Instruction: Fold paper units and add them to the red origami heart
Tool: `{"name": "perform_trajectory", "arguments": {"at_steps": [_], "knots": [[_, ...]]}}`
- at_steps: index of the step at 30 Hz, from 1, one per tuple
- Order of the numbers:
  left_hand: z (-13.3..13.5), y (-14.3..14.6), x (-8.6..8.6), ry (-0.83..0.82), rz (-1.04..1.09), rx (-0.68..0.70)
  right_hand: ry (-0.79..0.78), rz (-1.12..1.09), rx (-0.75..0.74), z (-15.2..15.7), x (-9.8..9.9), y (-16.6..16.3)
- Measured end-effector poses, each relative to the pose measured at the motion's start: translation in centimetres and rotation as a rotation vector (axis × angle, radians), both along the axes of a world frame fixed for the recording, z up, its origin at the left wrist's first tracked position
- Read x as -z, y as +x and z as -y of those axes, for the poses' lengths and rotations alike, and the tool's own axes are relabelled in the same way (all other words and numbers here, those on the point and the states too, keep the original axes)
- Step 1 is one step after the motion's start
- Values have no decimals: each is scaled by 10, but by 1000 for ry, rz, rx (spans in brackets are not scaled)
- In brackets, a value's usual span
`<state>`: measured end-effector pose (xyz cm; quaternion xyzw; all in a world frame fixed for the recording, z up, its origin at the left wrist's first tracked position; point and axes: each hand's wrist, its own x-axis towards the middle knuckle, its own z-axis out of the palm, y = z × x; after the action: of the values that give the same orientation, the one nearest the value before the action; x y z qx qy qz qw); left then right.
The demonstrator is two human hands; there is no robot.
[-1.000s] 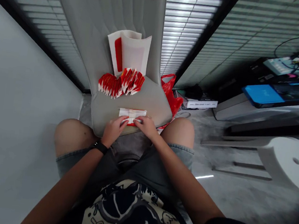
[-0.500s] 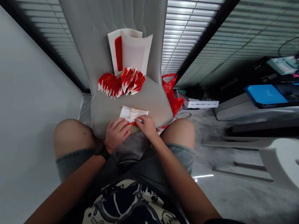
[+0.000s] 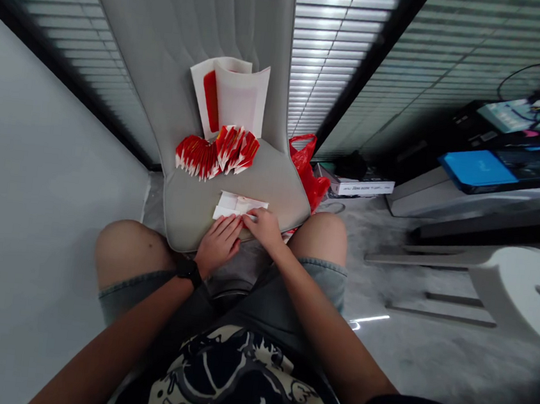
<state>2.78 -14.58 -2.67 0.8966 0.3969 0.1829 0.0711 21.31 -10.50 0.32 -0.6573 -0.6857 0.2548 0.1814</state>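
The folded white paper (image 3: 240, 207) lies flat on the grey upholstered chair seat (image 3: 272, 176), its long axis running crosswise, left to right in your view, close to the seat's front edge and just ahead of your knees. Your right hand (image 3: 263, 228) is nearer the paper's middle and right end, curled over it with the fingers bearing down on the near edge. You cannot tell from this view whether the thumb is under the sheet, so it may be pinching or only pressing. Your left hand (image 3: 218, 245), wearing a black wristband (image 3: 189, 270), lies open and unclenched, its fingers pointing forward, with the tips at the near edge left of centre. It grips nothing that you can see. Your fingers hide part of that edge, the underside is out of sight, and the fold lines are too faint to read. Well ahead of the paper, a fan of folded red-and-white pieces (image 3: 217, 158) sits at the back of the seat, and white-and-red sheets (image 3: 227, 98) lean against the chair backrest (image 3: 171, 37). A red plastic bag (image 3: 305, 170) sits just beyond the seat's right side.
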Motion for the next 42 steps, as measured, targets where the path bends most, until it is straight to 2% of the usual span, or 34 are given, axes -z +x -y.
{"name": "perform_trajectory", "arguments": {"at_steps": [7,11,18,27,31,36,42], "knots": [[4,1,-4,45,3,-40,5,46,-9,2,-2,0],[7,-1,0,93,29,-41,-5,69,-26,1,0,1],[4,2,6,103,-61,-11,19,45,-62,-3,5,3],[3,3,-3,57,-96,-14,90,69,-61,-3,16,4],[4,5,-7,41,-107,-17,222,120,-55,9,19,2],[0,4,-10,17,-75,-12,415,308,10,40,19,-8],[-14,-1,-10,22,-32,45,422,380,29,71,28,-19]]}}
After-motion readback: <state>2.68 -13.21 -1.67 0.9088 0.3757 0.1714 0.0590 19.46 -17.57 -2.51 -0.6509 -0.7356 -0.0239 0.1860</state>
